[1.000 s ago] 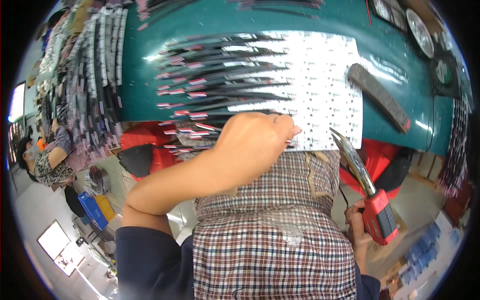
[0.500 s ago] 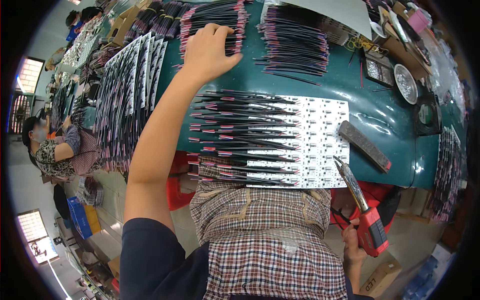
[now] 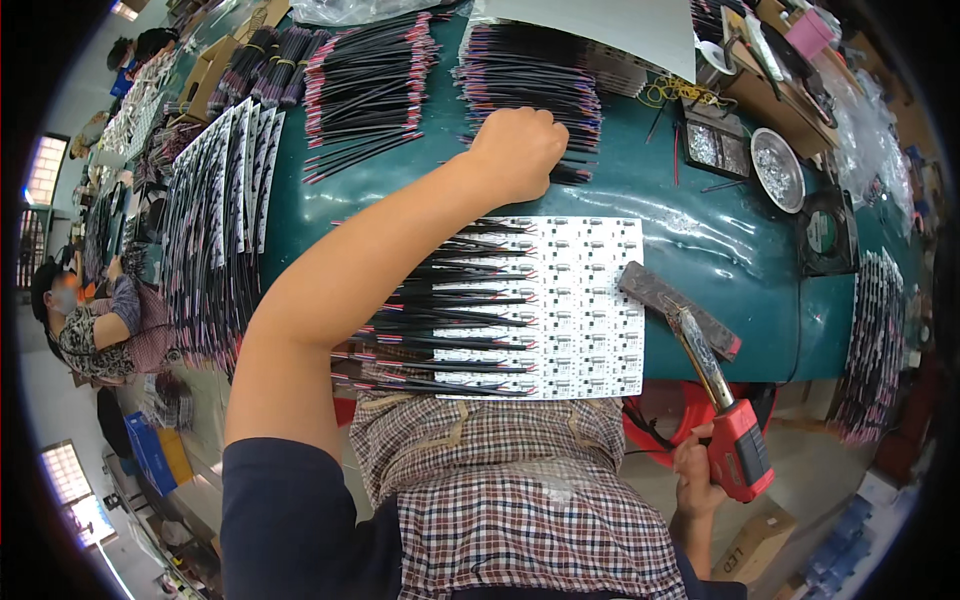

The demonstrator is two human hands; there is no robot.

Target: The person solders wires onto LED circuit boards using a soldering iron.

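My left hand (image 3: 519, 152) reaches across to the near edge of a pile of black-sleeved wires (image 3: 535, 70). Its fingers are curled closed, and the fingertips and anything between them are hidden. In my right hand (image 3: 697, 482), at the lower right, is a red-handled soldering iron (image 3: 738, 450). Its metal tip points up and away, close to a dark grey bar (image 3: 710, 330). A white circuit board sheet (image 3: 590, 300) lies at the table's near edge. Several black wires (image 3: 480, 322) stretch leftward from it, partly covered by my left forearm.
Another wire pile (image 3: 365, 85) lies at the far left. Wired boards (image 3: 225, 190) are stacked nearer on that side. To the right are a metal dish (image 3: 777, 170), a tray of small parts (image 3: 712, 140) and a black fan (image 3: 828, 232). A co-worker (image 3: 100, 310) sits far left.
My left hand has moved right, from the left wire pile to the right one, and its fingers have curled in. The view has shifted slightly. My right hand still holds the soldering iron.
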